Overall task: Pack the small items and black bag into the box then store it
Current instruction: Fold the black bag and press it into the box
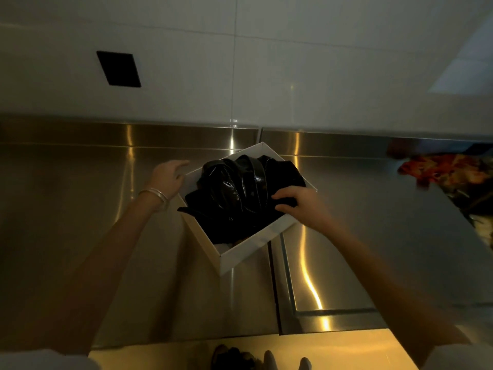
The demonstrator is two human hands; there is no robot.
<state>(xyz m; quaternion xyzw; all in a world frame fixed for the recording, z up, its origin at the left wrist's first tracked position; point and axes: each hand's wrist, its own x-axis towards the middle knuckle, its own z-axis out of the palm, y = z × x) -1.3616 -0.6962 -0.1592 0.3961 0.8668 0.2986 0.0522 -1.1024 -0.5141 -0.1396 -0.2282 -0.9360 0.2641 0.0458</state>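
Steel counter (80, 209) spans the view under a white tiled wall (293, 62). White box (248, 249) sits open at centre, turned cornerwise. Black bag (234, 190), glossy and crumpled, fills it and rises above the rim. Right hand (301, 206) presses fingers down onto the bag's near right edge, curled, perhaps pinching it. Left hand (166, 177), bracelet (156, 197) at wrist, hangs loosely open beside the box's left wall, holding nothing.
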